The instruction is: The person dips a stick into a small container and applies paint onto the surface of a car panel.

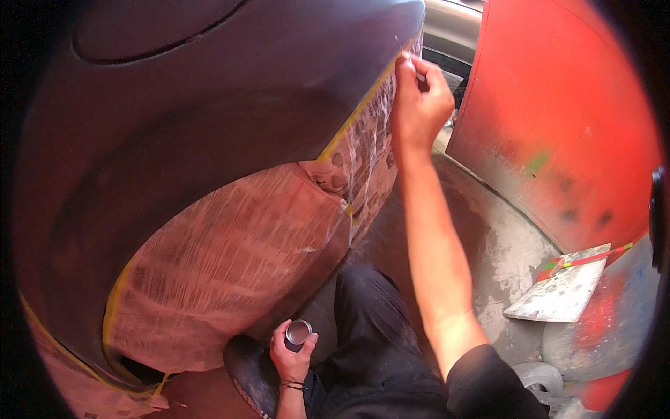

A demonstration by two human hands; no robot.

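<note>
Left hand [292, 359]: you are grasping a small dark canister [299, 332] near your legs [377, 328], its round end and long axis pointing up toward you. Right hand [419, 98]: you are pinching thumb and fingers together at the yellow tape [363, 105]; any grip on it cannot be told. Masking paper [237, 258]: bearing blurred print. Dark car panel [209, 126]: curving above. Red panel [565, 126]: standing right, beside patchy floor [513, 258].

Print-covered masking paper [230, 269], lines too blurred, no words legible
</note>
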